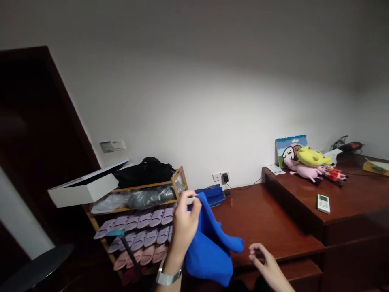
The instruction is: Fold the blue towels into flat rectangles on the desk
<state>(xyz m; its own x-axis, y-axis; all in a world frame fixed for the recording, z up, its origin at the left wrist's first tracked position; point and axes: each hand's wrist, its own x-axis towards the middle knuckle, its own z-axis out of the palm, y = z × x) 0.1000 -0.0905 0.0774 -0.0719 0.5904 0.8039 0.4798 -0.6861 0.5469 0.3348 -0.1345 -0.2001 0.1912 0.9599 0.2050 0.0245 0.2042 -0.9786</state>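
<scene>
My left hand [187, 219] is raised in the middle, its thumb and fingers pinching the top of a piece of blue cloth [209, 255]. A small whitish bit shows at the pinch. The cloth hangs down in folds, and one rolled corner sticks out to the right. Its exact kind cannot be made out. Just right of that corner is my right hand [266, 263], apart from the cloth, with fingers loosely bent and a gap between thumb and fingertips. Nothing is in it. A silvery band [169, 277] circles my left wrist.
A wooden rack [179, 178] at left holds rows of slippers [144, 219], a black bag [146, 173] and a white box [85, 188]. Behind the cloth lies a folded blue item [214, 196] on the brown desk [258, 215]. Plush toys [313, 157] and a white handheld device [323, 203] occupy the raised right part.
</scene>
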